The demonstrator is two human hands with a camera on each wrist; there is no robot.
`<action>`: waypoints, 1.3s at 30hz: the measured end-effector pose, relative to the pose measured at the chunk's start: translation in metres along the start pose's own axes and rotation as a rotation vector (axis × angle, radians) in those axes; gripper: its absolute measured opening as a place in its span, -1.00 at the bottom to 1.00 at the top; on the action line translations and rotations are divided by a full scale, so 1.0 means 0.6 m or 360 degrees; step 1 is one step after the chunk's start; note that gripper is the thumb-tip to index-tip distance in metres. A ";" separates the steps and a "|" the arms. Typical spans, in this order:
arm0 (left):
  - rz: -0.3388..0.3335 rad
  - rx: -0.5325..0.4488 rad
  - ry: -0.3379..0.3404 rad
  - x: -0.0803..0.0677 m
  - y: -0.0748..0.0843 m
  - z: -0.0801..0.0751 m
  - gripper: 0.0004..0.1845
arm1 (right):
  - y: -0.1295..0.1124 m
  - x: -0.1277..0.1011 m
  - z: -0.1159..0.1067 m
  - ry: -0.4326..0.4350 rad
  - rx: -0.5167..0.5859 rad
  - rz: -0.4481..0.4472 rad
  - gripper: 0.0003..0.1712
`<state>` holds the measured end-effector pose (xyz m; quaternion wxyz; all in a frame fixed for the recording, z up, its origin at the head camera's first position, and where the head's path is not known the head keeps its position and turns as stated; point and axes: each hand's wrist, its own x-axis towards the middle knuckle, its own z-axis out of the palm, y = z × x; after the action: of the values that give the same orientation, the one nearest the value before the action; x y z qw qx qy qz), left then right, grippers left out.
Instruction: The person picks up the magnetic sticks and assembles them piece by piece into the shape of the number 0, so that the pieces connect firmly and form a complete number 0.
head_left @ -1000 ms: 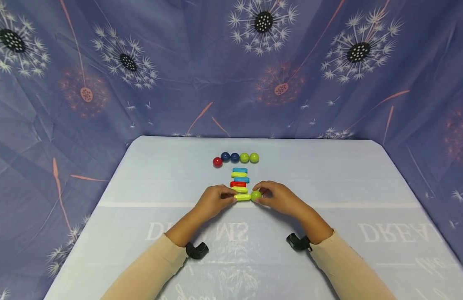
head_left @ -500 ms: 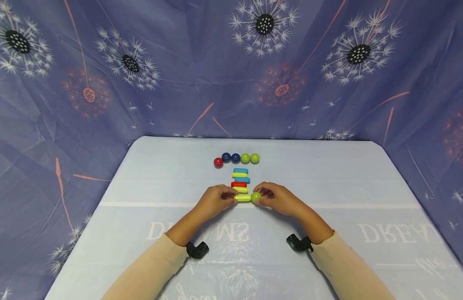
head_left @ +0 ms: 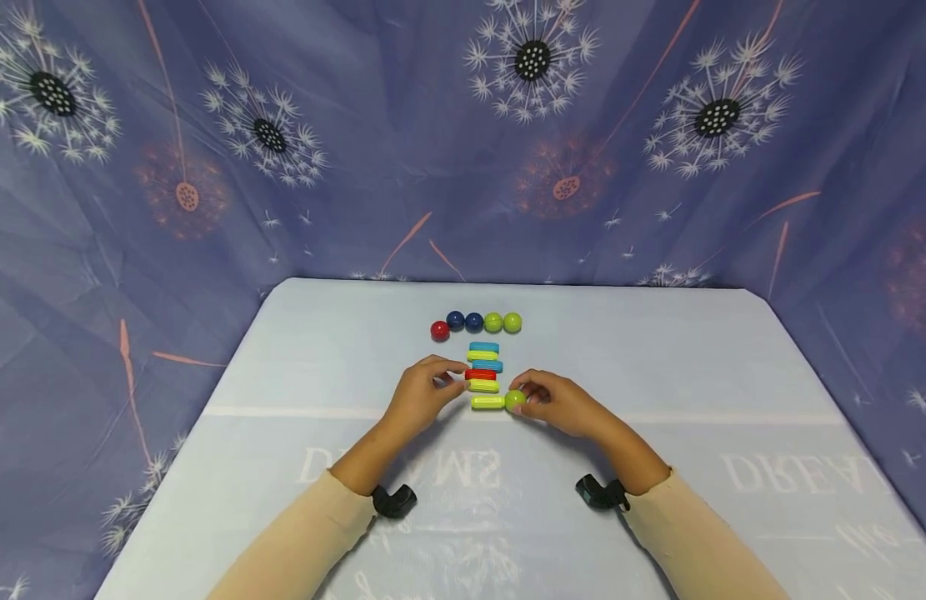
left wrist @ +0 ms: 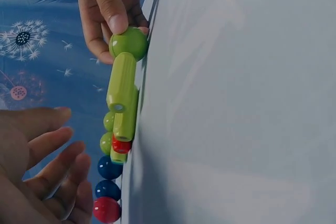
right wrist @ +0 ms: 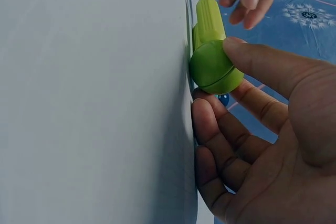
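Between the thumb and fingers of my right hand (head_left: 558,404) is a lime-green ball (head_left: 515,401). A yellow-green ridged rod (head_left: 488,402) touches the ball's left side in line with it; its free end has a small silvery spot (left wrist: 119,107) in the left wrist view. My left hand (head_left: 423,392) is apart from that rod, thumb and fingers spread with nothing between them. Its fingertips are nearest the left ends of a red rod (head_left: 481,375) and a yellow rod (head_left: 483,387), lying side by side. The left wrist view shows a gap between hand and rods.
Beyond lie two blue rods (head_left: 483,347) with another yellow rod (head_left: 482,356) between them. Farther back is a row of balls: red (head_left: 440,331), two dark blue (head_left: 464,322), two green (head_left: 503,322). All are on a white-covered table (head_left: 658,358); a patterned cloth (head_left: 402,167) hangs behind.
My left hand has let go of the yellow-green rod and moved slightly up and away, its fingers spreading. The right hand still holds the green ball in nearly the same place.
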<state>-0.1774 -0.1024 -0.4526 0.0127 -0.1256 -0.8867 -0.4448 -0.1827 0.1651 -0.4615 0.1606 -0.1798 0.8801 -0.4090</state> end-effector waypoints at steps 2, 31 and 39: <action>-0.0003 -0.0028 0.0065 0.000 -0.001 -0.003 -0.69 | 0.002 -0.001 0.001 -0.0005 0.0003 0.0005 -0.67; -0.0226 -0.0024 0.0196 0.090 -0.050 -0.043 -0.40 | -0.001 -0.004 0.004 -0.0009 0.0020 0.0008 -0.67; -0.0262 -0.0019 0.0116 0.113 -0.066 -0.037 -0.40 | -0.007 -0.005 0.002 -0.0002 0.0027 0.0021 -0.67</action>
<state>-0.2540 -0.1283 -0.4612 0.0076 -0.0362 -0.8903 -0.4538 -0.1791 0.1633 -0.4586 0.1653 -0.1730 0.8777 -0.4151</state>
